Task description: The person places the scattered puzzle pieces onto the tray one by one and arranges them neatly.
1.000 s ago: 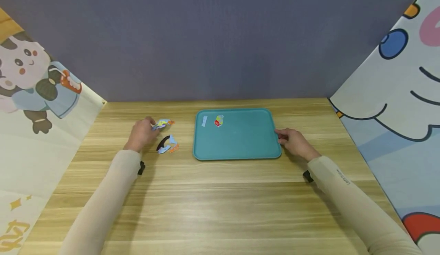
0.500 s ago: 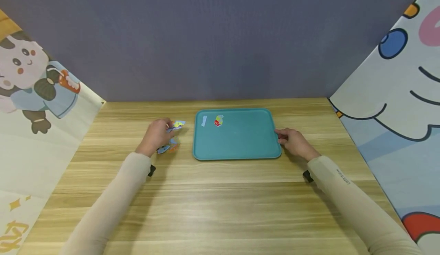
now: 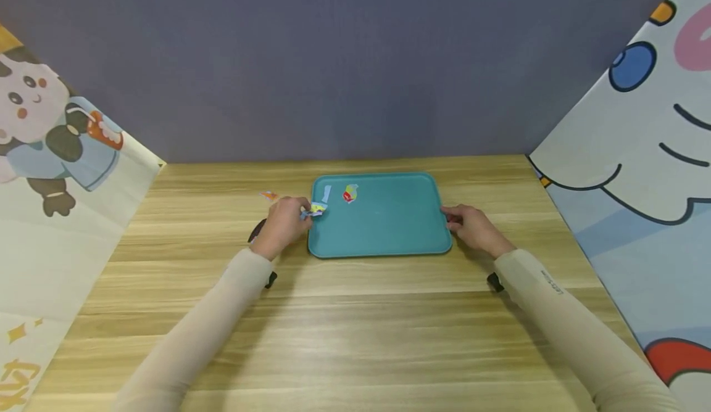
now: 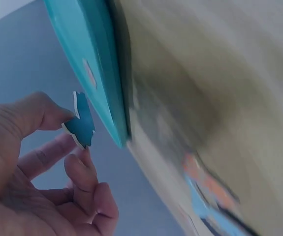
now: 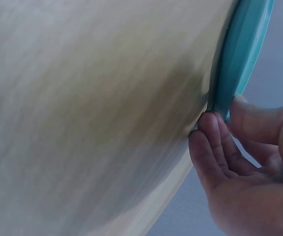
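Note:
My left hand (image 3: 284, 224) pinches a flat, jagged-edged puzzle piece (image 3: 318, 208) over the left rim of a teal tray (image 3: 383, 227). That piece shows yellow and pale blue in the head view; in the left wrist view its blue face (image 4: 82, 123) is between thumb and fingers. At the tray's right rim, my right hand (image 3: 473, 227) grips the edge, thumb on the rim and fingertips low against the side. On the tray lie a pale blue strip (image 3: 326, 193) and a red-and-yellow piece (image 3: 350, 193).
Left of the tray, an orange piece (image 3: 269, 195) and a black curved piece (image 3: 257, 230) lie on the wooden table (image 3: 355, 325). My left forearm partly covers the pieces there. A grey panel (image 3: 344, 60) stands behind the table, with cartoon-printed panels at both sides.
My left hand has carried the puzzle piece rightward from the table to the tray's left rim. An orange piece behind it is now uncovered. The right hand stays at the tray's edge.

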A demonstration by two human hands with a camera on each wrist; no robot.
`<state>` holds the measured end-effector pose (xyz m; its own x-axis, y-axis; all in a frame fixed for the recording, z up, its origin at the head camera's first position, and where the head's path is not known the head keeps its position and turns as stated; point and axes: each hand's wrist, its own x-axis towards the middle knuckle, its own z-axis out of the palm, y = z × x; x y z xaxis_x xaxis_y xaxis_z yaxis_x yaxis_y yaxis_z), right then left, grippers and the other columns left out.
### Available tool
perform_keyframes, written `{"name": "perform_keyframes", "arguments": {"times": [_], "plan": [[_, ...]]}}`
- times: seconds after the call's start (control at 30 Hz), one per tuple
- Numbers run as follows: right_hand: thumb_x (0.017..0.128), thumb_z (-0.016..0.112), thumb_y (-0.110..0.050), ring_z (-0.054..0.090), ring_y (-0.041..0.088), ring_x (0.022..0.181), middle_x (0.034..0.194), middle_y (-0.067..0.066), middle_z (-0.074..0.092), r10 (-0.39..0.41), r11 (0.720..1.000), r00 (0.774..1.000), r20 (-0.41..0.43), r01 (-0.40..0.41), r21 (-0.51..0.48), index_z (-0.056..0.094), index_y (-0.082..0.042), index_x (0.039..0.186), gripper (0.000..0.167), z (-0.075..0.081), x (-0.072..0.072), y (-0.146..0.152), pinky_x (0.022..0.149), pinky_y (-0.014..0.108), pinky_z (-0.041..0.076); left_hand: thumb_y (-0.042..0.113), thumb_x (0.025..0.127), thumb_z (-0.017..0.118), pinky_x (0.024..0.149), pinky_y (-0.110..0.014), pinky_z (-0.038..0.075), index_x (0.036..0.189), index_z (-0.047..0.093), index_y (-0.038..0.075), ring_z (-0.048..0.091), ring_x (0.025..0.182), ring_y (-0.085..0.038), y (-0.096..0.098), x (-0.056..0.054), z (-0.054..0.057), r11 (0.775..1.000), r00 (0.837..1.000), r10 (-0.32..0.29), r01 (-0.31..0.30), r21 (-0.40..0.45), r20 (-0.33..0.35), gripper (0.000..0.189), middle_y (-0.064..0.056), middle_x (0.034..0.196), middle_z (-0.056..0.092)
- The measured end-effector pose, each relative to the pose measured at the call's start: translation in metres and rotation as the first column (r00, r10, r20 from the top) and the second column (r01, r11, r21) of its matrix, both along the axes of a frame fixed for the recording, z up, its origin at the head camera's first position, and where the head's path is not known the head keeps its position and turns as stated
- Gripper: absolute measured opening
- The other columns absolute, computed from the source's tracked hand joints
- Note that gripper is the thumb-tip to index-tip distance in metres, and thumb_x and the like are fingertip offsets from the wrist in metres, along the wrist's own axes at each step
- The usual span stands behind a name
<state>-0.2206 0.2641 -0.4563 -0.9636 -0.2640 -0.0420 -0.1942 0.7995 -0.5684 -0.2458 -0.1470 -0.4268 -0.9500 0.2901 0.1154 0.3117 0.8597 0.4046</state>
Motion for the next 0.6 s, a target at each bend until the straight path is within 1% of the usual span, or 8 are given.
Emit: {"name": "perform_keyframes", "arguments": {"times": [0.1,0.23,0.33,0.37,0.43,0.47,0.5,0.6], "plan": [[0.09,0.058,0.003,0.057,0.032,0.095,0.104,0.02,0.06,0.007,1.0,1.0,0.001,-0.007,0.001,0.049,0.007,0.132,0.043,0.0,0.0,0.001,0.082,0.045,0.047,0.011,0.076,0.069,0.073,-0.05,0.046,0.099,0.07,0.003,0.061,0.085,-0.033,0.011,0.001,-0.003,0.999,1.0,0.007,-0.007,-0.033,0.002,0.025,-0.015,0.096,0.068],[0.091,0.058,0.003,0.057,0.032,0.096,0.105,0.02,0.06,0.005,1.0,1.0,0.012,-0.005,0.0,0.048,0.007,0.132,0.043,0.0,-0.001,0.0,0.083,0.046,0.047,0.012,0.075,0.07,0.07,-0.049,0.048,0.098,0.071,0.002,0.062,0.081,-0.034,0.022,0.004,-0.007,0.998,1.0,0.025,-0.025,-0.064,-0.002,0.025,-0.016,0.094,0.068],[0.091,0.058,0.002,0.056,0.033,0.097,0.105,0.02,0.059,0.001,1.0,1.0,0.017,-0.001,0.003,0.048,0.007,0.132,0.043,0.001,-0.001,0.0,0.084,0.046,0.046,0.009,0.075,0.068,0.063,-0.045,0.046,0.078,0.067,0.002,0.056,0.067,-0.027,0.03,0.008,-0.009,0.997,0.999,0.032,-0.031,-0.071,0.005,0.008,-0.011,0.076,0.064],[0.091,0.058,0.002,0.056,0.033,0.097,0.105,0.02,0.059,-0.003,1.0,1.0,0.02,0.003,0.002,0.048,0.007,0.133,0.043,0.0,-0.001,0.0,0.084,0.046,0.046,0.008,0.074,0.067,0.061,-0.044,0.044,0.07,0.063,0.004,0.052,0.062,-0.025,0.033,0.009,-0.01,0.997,0.999,0.032,-0.031,-0.072,0.005,0.007,-0.008,0.069,0.06],[0.091,0.057,0.002,0.057,0.032,0.097,0.104,0.019,0.059,-0.006,1.0,1.0,0.019,0.006,0.002,0.048,0.006,0.133,0.043,0.001,-0.001,0.0,0.084,0.045,0.047,0.007,0.073,0.065,0.059,-0.043,0.041,0.059,0.051,0.008,0.043,0.057,-0.022,0.037,0.011,-0.012,0.997,0.999,0.034,-0.033,-0.076,0.006,0.02,-0.004,0.059,0.049],[0.091,0.057,0.003,0.057,0.032,0.096,0.104,0.019,0.059,-0.006,1.0,1.0,0.019,0.006,0.002,0.048,0.006,0.133,0.043,0.001,-0.001,0.0,0.083,0.045,0.047,0.006,0.072,0.064,0.059,-0.043,0.039,0.056,0.045,0.01,0.04,0.056,-0.022,0.039,0.011,-0.013,0.996,0.999,0.035,-0.034,-0.077,0.008,0.025,-0.003,0.057,0.045],[0.091,0.057,0.002,0.057,0.031,0.096,0.103,0.018,0.059,-0.008,1.0,1.0,0.019,0.008,0.002,0.048,0.006,0.133,0.043,0.001,-0.001,0.0,0.083,0.045,0.047,0.007,0.071,0.065,0.06,-0.044,0.039,0.055,0.043,0.012,0.041,0.056,-0.022,0.041,0.012,-0.014,0.996,0.999,0.038,-0.037,-0.08,0.006,0.027,-0.003,0.057,0.044],[0.091,0.057,0.003,0.057,0.031,0.095,0.103,0.018,0.059,-0.006,1.0,1.0,0.017,0.006,0.002,0.048,0.006,0.133,0.043,0.001,0.0,0.0,0.082,0.045,0.047,0.008,0.071,0.065,0.062,-0.046,0.04,0.055,0.042,0.013,0.044,0.058,-0.023,0.045,0.012,-0.016,0.994,0.999,0.046,-0.045,-0.095,0.01,0.028,-0.003,0.057,0.046]]}}
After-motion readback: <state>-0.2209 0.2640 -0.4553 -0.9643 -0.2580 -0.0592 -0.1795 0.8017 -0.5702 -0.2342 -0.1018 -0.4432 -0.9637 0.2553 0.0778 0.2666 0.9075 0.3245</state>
